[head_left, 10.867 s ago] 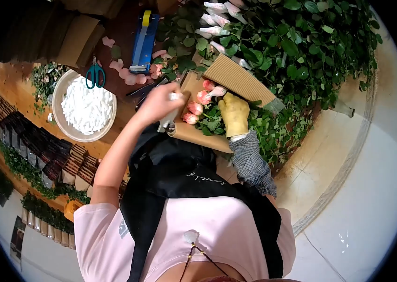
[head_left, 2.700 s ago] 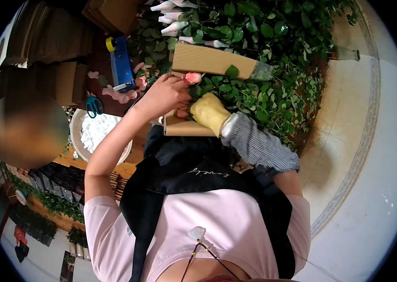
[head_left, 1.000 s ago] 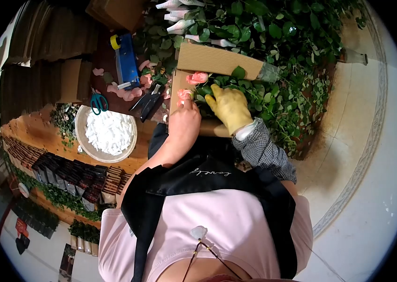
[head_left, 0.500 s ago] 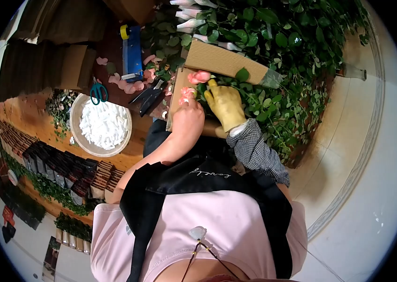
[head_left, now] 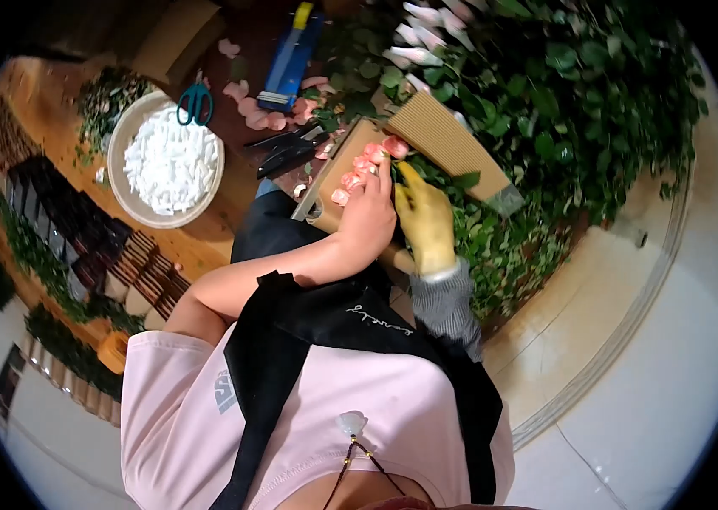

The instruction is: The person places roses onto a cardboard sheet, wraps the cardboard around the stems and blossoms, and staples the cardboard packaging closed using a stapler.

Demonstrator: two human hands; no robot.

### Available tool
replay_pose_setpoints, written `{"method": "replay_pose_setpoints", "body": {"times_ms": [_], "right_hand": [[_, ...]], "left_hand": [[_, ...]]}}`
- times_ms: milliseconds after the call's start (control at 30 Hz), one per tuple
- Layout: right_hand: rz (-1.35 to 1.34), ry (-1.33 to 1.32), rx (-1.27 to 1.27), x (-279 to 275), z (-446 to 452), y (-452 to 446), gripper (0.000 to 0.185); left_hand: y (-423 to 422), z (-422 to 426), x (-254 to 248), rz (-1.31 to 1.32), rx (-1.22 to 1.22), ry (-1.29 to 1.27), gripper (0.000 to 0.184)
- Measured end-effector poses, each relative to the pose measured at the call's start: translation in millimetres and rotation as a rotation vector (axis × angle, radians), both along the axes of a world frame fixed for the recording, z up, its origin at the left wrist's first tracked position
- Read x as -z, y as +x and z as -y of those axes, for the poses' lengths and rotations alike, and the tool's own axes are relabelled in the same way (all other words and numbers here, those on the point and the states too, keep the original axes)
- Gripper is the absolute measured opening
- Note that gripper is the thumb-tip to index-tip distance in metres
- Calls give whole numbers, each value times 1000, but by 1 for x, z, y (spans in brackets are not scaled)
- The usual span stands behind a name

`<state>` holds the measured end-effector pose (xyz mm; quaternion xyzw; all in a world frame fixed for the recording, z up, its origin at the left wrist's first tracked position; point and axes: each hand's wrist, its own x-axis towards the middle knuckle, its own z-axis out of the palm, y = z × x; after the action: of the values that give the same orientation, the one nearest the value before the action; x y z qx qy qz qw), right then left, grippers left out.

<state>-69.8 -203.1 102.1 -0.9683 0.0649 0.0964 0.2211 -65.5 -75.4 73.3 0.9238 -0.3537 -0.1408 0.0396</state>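
Several pink roses [head_left: 350, 180] lie in a slanting row on a brown cardboard piece [head_left: 367, 132]. My bare left hand [head_left: 369, 208] reaches over the row, its fingers stretched out and touching the blooms near the upper end. Just right of them, my right hand [head_left: 425, 217] in a yellow glove has its fingers apart, beside the green stems and leaves. I see nothing held in it, though its palm side is hidden. A corrugated cardboard strip [head_left: 444, 140] lies above the glove, across the foliage.
Leafy stems [head_left: 580, 110] pile up at the right, with netted pink buds [head_left: 418, 55] at the top. Left are a bowl [head_left: 121, 183] of white pieces, teal scissors [head_left: 195, 104], a blue tape dispenser [head_left: 289, 72], black tools [head_left: 287, 151] and loose petals [head_left: 257, 116].
The view has turned and shifted. My left fingers have moved up from a lower bloom and stretched out along the row. My gloved hand has drawn back from the upper rose, and more blooms show.
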Motion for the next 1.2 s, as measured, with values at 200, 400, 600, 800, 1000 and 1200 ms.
{"method": "replay_pose_setpoints", "body": {"times_ms": [200,400,600,800,1000,1200], "right_hand": [[-77,199,254,10,7,2,38],[-52,42,176,11,-7,12,34],[100,-98,24,-13,-16,22,32],[72,-281,-4,12,-16,15,42],[130,-190,20,21,-8,18,34],[183,994,129,-45,-16,-72,34]], "left_hand": [[-1,-3,-1,-28,42,-11,37],[-2,-5,7,4,17,-121,37],[-2,-7,17,-45,49,-181,37],[1,-10,4,-156,-111,-286,34],[28,-20,-10,60,160,-242,26],[93,-57,0,-706,277,-399,52]]}}
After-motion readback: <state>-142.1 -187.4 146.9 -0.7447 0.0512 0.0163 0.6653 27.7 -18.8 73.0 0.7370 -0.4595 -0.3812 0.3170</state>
